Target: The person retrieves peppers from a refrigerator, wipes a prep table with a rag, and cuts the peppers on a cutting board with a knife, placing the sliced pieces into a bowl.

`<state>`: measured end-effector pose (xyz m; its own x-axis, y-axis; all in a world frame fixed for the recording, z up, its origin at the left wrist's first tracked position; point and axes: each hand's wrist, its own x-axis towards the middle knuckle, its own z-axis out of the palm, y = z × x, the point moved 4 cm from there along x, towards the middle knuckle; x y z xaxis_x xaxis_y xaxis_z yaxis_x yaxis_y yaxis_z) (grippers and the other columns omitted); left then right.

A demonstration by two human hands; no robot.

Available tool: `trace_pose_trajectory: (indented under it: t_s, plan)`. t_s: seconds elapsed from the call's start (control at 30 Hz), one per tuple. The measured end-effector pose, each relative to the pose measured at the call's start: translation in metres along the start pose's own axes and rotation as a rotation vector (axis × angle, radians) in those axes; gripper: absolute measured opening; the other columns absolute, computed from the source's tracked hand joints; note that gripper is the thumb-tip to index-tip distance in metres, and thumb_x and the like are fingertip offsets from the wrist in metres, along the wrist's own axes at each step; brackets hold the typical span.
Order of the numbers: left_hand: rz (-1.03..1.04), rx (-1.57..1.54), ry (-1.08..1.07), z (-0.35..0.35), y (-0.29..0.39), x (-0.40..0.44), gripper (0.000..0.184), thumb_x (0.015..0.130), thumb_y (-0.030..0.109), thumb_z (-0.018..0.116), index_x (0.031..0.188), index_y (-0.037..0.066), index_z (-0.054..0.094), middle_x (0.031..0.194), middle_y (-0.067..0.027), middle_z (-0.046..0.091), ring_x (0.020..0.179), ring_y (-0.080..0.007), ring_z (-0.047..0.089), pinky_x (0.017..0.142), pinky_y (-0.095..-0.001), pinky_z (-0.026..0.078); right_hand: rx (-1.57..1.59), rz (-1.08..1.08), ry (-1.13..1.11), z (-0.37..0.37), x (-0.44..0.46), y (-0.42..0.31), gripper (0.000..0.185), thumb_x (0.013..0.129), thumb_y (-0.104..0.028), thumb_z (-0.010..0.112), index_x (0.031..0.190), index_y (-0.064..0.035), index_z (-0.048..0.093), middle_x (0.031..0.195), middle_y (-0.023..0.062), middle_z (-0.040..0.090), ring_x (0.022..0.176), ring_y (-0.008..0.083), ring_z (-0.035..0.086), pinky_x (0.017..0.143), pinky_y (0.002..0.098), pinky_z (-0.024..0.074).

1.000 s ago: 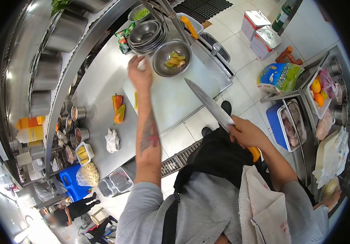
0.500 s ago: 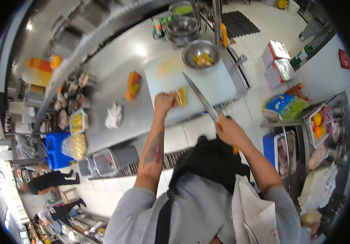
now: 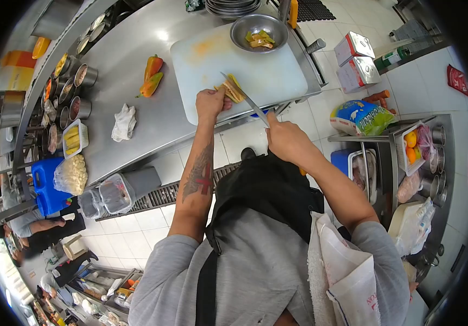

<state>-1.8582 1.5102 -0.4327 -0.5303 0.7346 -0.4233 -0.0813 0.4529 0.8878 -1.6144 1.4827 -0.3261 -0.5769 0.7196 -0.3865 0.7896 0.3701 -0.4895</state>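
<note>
My right hand is wrapped round the handle of a long kitchen knife. Its blade lies across an orange-yellow piece of pepper near the front edge of the white cutting board. With bent fingers, my left hand grips the left side of that piece; the fingertips are partly hidden. On the board's far right corner sits a metal bowl holding cut pepper pieces. Left of the board, red, orange and green pepper lies on the steel counter.
A crumpled white cloth lies on the counter. Stacked metal bowls stand beyond the board. Metal containers of food line the left side, near a blue jug. To the right is a shelf with a fruit basket. Other people are at far left.
The knife has swung left, bringing its blade from beside the pepper piece to across it. My right hand has moved with it, up and left. The camera view has also shifted.
</note>
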Motion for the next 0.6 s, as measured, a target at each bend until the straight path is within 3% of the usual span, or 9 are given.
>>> trace_pose_trajectory:
  t_s: [0.13, 0.17, 0.23, 0.43, 0.6]
  plan:
    - [0.144, 0.257, 0.109, -0.005, 0.006, 0.004, 0.033, 0.089, 0.02, 0.078, 0.092, -0.006, 0.058, 0.071, -0.0163, 0.073, 0.056, -0.0217, 0.073, 0.052, -0.0317, 0.06, 0.199, 0.07, -0.016, 0.013, 0.011, 0.034, 0.038, 0.101, -0.013, 0.053, 0.134, 0.006, 0.051, 0.098, 0.0324, 0.07, 0.092, 0.0496, 0.069, 0.083, 0.0584, 0.054]
    - [0.144, 0.259, 0.106, -0.004, 0.006, 0.004, 0.033, 0.089, 0.02, 0.078, 0.092, -0.006, 0.058, 0.071, -0.0163, 0.073, 0.056, -0.0217, 0.073, 0.052, -0.0317, 0.06, 0.201, 0.073, -0.016, 0.016, 0.01, 0.037, 0.038, 0.101, -0.013, 0.053, 0.134, 0.006, 0.051, 0.098, 0.0324, 0.07, 0.092, 0.0496, 0.069, 0.083, 0.0584, 0.054]
    - [0.167, 0.185, 0.117, -0.005, 0.009, 0.002, 0.039, 0.086, 0.021, 0.082, 0.099, -0.005, 0.057, 0.071, -0.0162, 0.073, 0.057, -0.0219, 0.074, 0.052, -0.0309, 0.059, 0.155, -0.042, 0.208, 0.009, 0.004, 0.032, 0.044, 0.094, -0.006, 0.057, 0.136, 0.0042, 0.053, 0.098, 0.0314, 0.07, 0.091, 0.0488, 0.069, 0.085, 0.0571, 0.0546]
    - [0.108, 0.109, 0.036, 0.01, 0.014, -0.004, 0.041, 0.089, 0.015, 0.082, 0.107, -0.008, 0.054, 0.076, -0.0186, 0.074, 0.061, -0.0208, 0.074, 0.055, -0.0303, 0.061, 0.037, -0.05, 0.198, 0.014, -0.004, 0.015, 0.071, 0.093, -0.006, 0.059, 0.161, -0.0048, 0.037, 0.094, 0.0274, 0.07, 0.086, 0.0449, 0.07, 0.08, 0.0547, 0.0567]
    - [0.111, 0.113, 0.025, 0.011, 0.01, -0.001, 0.041, 0.09, 0.012, 0.081, 0.111, -0.009, 0.053, 0.078, -0.0199, 0.074, 0.061, -0.0214, 0.074, 0.054, -0.0299, 0.061, 0.085, -0.069, 0.227, 0.016, -0.002, 0.021, 0.069, 0.094, -0.006, 0.058, 0.16, -0.0041, 0.038, 0.093, 0.0275, 0.069, 0.086, 0.045, 0.07, 0.079, 0.0546, 0.057]
